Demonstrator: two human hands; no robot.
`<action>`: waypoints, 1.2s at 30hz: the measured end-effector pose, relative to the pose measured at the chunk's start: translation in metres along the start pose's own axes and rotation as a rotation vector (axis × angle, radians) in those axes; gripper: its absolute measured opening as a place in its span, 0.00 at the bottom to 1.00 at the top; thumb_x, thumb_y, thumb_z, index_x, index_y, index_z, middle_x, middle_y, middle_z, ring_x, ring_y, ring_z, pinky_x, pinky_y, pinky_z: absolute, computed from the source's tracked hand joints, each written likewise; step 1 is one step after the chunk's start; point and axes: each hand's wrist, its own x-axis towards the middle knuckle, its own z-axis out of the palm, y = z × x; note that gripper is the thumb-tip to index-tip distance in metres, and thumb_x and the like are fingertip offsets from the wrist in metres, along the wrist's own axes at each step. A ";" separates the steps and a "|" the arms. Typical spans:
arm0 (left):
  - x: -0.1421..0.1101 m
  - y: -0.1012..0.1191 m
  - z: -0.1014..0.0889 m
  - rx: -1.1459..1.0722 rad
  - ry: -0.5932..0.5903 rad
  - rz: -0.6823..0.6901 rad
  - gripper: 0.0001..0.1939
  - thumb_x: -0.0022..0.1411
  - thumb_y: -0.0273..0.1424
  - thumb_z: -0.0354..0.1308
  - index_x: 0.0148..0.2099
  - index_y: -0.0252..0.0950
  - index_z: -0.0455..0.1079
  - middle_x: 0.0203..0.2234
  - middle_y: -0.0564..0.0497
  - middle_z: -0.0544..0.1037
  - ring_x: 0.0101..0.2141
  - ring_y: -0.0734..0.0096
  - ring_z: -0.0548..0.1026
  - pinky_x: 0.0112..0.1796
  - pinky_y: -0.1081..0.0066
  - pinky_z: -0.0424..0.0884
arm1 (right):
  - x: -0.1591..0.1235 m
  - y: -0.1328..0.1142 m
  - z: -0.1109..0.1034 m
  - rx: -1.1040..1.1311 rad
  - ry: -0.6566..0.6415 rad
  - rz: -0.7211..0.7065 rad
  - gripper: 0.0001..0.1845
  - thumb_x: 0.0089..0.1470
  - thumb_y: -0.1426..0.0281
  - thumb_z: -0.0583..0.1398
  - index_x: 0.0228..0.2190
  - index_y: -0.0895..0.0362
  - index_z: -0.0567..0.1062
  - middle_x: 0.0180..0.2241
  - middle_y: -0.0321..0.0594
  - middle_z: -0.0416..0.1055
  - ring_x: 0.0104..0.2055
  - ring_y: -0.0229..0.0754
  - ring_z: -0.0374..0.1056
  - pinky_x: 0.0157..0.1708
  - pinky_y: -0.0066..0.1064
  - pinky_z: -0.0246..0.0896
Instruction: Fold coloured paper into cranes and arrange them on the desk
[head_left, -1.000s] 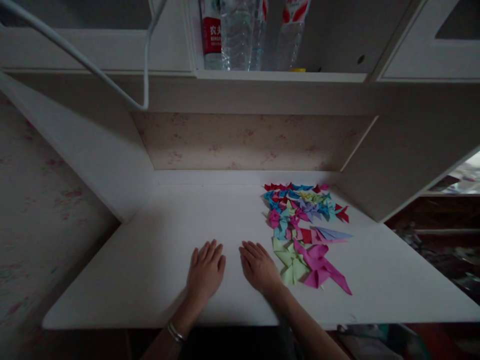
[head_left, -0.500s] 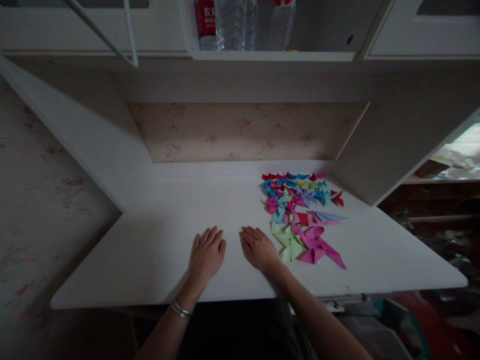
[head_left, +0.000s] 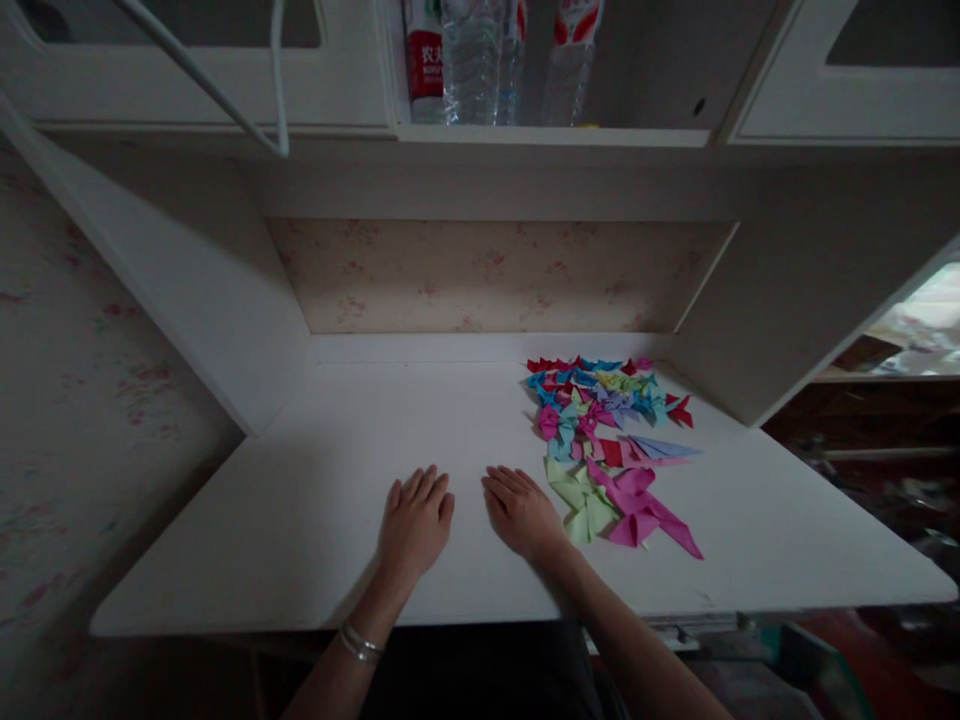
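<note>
Palm down on the white desk (head_left: 300, 540) lies my left hand (head_left: 415, 520), its fingers stretched out and holding nothing. My right hand (head_left: 525, 512) also rests flat on the desk, a short way to the right, with its fingers extended. Just right of it sit a pale green folded paper pinwheel (head_left: 585, 500) and a magenta origami piece (head_left: 637, 505), apart from the fingers. Behind these, a blue-grey paper plane (head_left: 660, 448) points right. Farther back is a cluster of small origami pieces (head_left: 611, 400) in red, blue, pink, yellow and purple.
Overhead, a cabinet shelf (head_left: 555, 136) holds several plastic bottles (head_left: 471, 65). A white cable (head_left: 217, 95) hangs at the upper left. Side panels (head_left: 187, 290) enclose the desk, with a flowered back wall (head_left: 450, 275). Cluttered shelves stand beyond the right side.
The view has tilted slightly upward, so the desk and paper pieces sit a little lower in the picture. Both hands stay flat in the same places on the desk.
</note>
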 end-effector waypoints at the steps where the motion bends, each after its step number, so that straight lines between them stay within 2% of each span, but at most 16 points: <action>1: 0.000 0.000 0.000 -0.001 0.006 0.004 0.21 0.68 0.37 0.42 0.58 0.43 0.66 0.59 0.49 0.66 0.59 0.58 0.62 0.58 0.51 0.52 | 0.000 0.000 0.000 0.001 0.002 0.000 0.18 0.60 0.71 0.51 0.50 0.52 0.71 0.53 0.39 0.69 0.57 0.44 0.62 0.59 0.41 0.51; 21: 0.000 -0.001 0.001 -0.014 0.049 0.029 0.20 0.67 0.37 0.44 0.57 0.43 0.67 0.58 0.47 0.67 0.58 0.56 0.64 0.57 0.50 0.54 | 0.000 -0.001 -0.002 0.020 0.006 0.011 0.17 0.61 0.71 0.51 0.49 0.52 0.72 0.54 0.39 0.69 0.57 0.43 0.62 0.59 0.41 0.51; 36: 0.001 0.000 0.000 0.000 0.007 0.017 0.21 0.67 0.37 0.43 0.58 0.42 0.66 0.58 0.48 0.66 0.59 0.56 0.62 0.58 0.50 0.53 | 0.000 0.000 -0.002 0.016 -0.013 0.023 0.17 0.61 0.70 0.51 0.50 0.52 0.71 0.54 0.39 0.68 0.58 0.43 0.61 0.60 0.41 0.50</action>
